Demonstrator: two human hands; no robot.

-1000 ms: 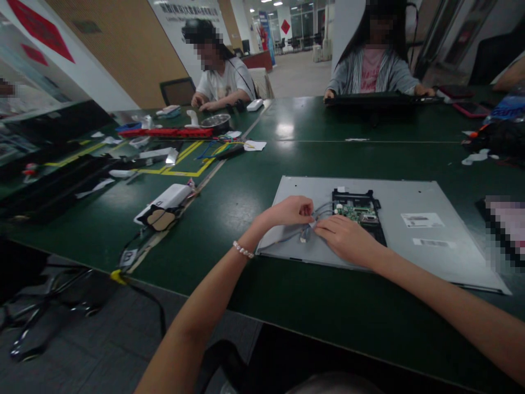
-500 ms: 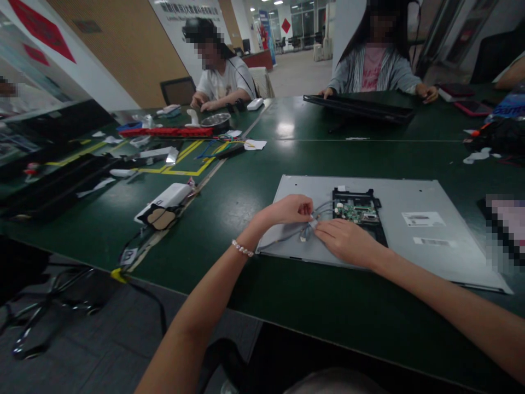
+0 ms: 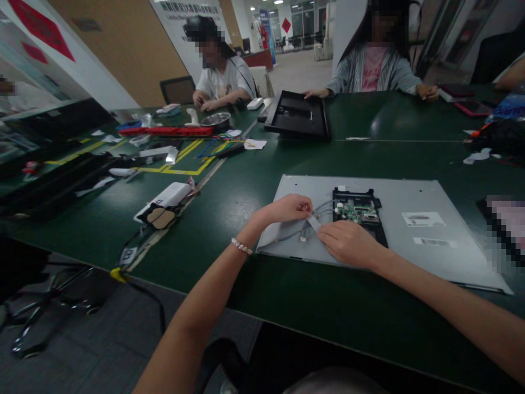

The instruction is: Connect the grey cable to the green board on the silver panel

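A grey metal display panel (image 3: 396, 200) lies on the table in front of me, with two white labels on its back. Its green circuit board (image 3: 359, 212) sits in a black bracket, and thin grey cables (image 3: 287, 236) run from there to the left. A short pale strip that looks like tape (image 3: 314, 221) stretches between my hands over these cables. My left hand (image 3: 289, 208) pinches its upper end, with the fingers curled. The fingertips of my right hand (image 3: 348, 241) are closed on the lower end, and that palm is low over the panel.
Across the green table (image 3: 246, 180) a person holds a black monitor housing (image 3: 296, 116); another person sits farther left. A white power strip-like box (image 3: 166, 202) with a cable lies left of me. Wires, a red strip (image 3: 164, 131) and black frames lie beyond.
My hands have drawn slightly apart, and more of the pale strip shows between them. The person across has swung the black housing to the left and tilted it.
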